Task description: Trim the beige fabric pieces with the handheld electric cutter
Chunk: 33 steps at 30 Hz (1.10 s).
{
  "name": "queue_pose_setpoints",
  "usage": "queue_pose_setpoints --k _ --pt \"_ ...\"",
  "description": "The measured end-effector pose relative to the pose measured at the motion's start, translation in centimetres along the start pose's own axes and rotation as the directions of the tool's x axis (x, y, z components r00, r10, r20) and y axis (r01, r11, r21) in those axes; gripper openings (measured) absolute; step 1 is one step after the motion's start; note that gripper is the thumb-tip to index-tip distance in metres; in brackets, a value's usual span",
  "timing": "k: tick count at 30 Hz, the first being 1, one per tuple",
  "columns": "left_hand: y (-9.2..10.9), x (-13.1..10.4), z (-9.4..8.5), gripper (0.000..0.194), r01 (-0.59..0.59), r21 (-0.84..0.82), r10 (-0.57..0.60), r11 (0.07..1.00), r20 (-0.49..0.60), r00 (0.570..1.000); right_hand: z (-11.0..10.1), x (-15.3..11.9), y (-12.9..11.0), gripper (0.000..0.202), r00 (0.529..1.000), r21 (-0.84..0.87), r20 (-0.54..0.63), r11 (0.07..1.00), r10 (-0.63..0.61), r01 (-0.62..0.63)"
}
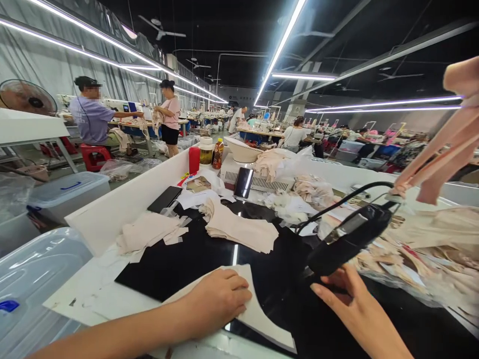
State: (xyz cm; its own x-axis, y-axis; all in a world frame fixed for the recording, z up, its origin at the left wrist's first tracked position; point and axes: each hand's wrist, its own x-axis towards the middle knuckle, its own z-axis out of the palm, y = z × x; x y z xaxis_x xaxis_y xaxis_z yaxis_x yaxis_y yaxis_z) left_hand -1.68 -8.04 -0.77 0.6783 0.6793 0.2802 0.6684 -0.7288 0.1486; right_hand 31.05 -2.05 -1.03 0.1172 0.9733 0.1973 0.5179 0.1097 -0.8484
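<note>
My left hand (220,301) rests palm down on a pale beige fabric piece (258,314), its fingers together and slightly bent. That piece lies at the near edge of a glossy black board (187,257). Beside the lower end of a black corded hand tool (348,242) is my right hand (350,299), thumb and fingers apart; the tool partly hides some fingertips. A stack of cut beige pieces (239,227) lies in the middle of the board, and another stack (149,232) sits at its left edge.
A phone (244,182) leans against a white machine (258,178). Bottles (205,150) stand behind a black tablet-like slab (164,198). Scraps in plastic (404,264) heap at right, below hanging pink strips (449,134). Lidded bins (67,189) stand left; co-workers (92,112) work beyond.
</note>
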Motion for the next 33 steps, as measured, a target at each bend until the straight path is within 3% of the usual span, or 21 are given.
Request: queue_pose_setpoints --k 5,8,11,13,17,24,33 --pt "-0.5 1.1 0.3 0.017 -0.007 0.045 0.007 0.999 -0.019 1.000 1.0 1.9 -4.3 0.063 0.983 0.190 -0.150 0.973 -0.106 0.134" --pt "-1.0 1.4 1.1 0.025 0.013 0.098 -0.010 0.995 -0.026 1.000 2.2 2.1 -7.2 0.052 0.959 0.357 -0.258 0.910 -0.120 0.210" --pt "-1.2 1.3 2.0 0.030 0.015 0.112 -0.011 0.994 -0.036 0.999 3.6 2.0 -9.3 0.045 0.908 0.382 -0.386 0.868 -0.163 0.318" --pt "-1.1 1.1 2.5 0.033 0.015 0.116 -0.009 0.993 -0.057 0.998 4.5 2.0 -10.1 0.044 0.894 0.382 -0.413 0.858 -0.175 0.344" --pt "-0.5 0.7 3.1 0.032 0.007 0.165 0.008 0.986 -0.088 0.996 6.8 2.0 -10.8 0.042 0.900 0.452 -0.399 0.815 -0.178 0.362" --pt "0.0 0.5 3.9 0.026 0.018 0.185 0.026 0.983 -0.231 0.973 11.2 2.0 -11.0 0.040 0.934 0.688 -0.268 0.632 -0.236 0.357" --pt "0.2 0.6 4.3 0.025 0.022 0.174 0.024 0.984 -0.257 0.966 12.2 2.1 -11.2 0.038 0.948 0.785 -0.208 0.536 -0.243 0.310"
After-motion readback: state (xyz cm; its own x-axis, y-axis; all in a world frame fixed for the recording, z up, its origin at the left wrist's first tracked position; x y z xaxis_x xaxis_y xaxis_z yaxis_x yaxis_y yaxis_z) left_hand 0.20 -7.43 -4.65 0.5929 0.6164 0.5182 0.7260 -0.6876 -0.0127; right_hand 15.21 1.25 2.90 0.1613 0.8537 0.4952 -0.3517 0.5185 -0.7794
